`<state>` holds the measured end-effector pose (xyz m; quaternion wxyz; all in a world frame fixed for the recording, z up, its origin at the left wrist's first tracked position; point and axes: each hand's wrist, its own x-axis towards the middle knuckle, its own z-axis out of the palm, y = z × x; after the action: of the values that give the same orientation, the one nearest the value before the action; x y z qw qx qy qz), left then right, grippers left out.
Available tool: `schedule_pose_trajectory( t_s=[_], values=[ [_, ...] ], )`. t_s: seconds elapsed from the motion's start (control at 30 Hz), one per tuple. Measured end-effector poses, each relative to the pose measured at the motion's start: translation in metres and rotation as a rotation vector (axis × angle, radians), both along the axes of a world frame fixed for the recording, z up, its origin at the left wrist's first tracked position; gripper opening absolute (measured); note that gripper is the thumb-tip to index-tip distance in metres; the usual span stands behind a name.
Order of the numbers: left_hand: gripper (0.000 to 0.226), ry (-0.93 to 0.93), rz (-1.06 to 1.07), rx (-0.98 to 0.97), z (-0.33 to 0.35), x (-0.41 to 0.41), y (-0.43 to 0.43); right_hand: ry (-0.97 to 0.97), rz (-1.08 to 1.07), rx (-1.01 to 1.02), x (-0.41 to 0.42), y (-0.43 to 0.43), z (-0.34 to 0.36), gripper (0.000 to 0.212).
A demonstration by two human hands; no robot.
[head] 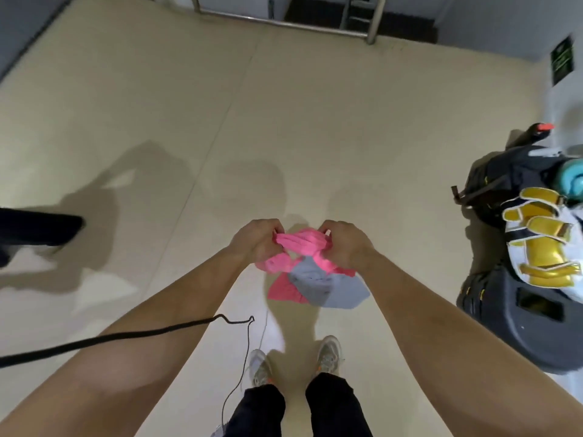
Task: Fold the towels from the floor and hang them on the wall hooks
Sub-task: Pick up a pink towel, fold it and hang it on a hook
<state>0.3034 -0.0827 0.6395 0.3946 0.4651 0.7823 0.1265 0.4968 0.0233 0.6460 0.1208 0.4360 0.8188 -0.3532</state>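
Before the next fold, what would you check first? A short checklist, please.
1. Left hand grips the pink towel: ok.
2. Right hand grips it too: ok.
3. Towel spread flat for folding: not ok, it is bunched.
4. Grey cloth below clear of the floor: cannot tell.
5. Black cord clear of the towel: ok.
6. Wall hooks in sight: not ok.
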Motion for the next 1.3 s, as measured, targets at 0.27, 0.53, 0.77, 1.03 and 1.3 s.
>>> schedule_pose_trajectory(
  t_s=[0.27,0.53,0.77,1.03,1.3],
  values=[
    [0.02,-0.003,-0.217,0.159,0.135,0.068,-0.026,0.267,-0.325,0.042,0.094,-0.069,0.154,0.03],
    [0.056,-0.291,-0.565,0.069,0.172,0.19,-0.053,0.442,-0.814,0.135,0.199,-0.172,0.21,0.031],
    [0.049,-0.381,-0.845,0.263,0.208,0.315,-0.076,0.404,-0.9,0.213,0.303,-0.248,0.246,0.028],
    [0.018,-0.257,-1.042,0.367,0.228,0.476,-0.11,0.384,-1.217,0.267,0.452,-0.339,0.257,0.043],
    [0.022,-0.331,-1.258,0.307,0.234,0.636,-0.177,0.335,-1.399,0.217,0.596,-0.454,0.258,0.021]
  ],
)
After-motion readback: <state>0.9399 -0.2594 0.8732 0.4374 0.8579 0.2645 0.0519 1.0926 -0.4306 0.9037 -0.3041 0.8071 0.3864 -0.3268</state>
